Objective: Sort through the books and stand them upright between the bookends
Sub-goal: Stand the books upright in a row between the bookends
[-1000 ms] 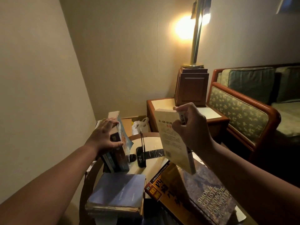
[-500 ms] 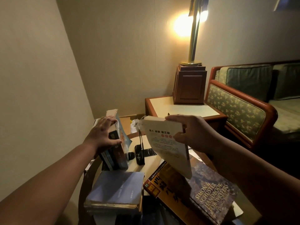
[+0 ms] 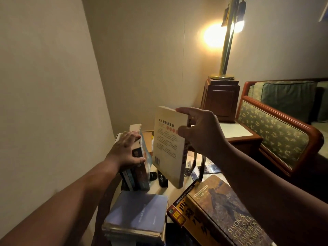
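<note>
- Right hand point(image 3: 200, 134) pinches a cream paperback point(image 3: 168, 148) by its top right corner, holding it upright above the table point(image 3: 158, 189).
- Left hand point(image 3: 126, 151) grips the standing books point(image 3: 140, 171), just left of the paperback.

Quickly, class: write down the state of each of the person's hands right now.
Left hand: grips the dark upright books at their tops.
Right hand: holds the cream paperback book, nearly upright, in the air.
</note>
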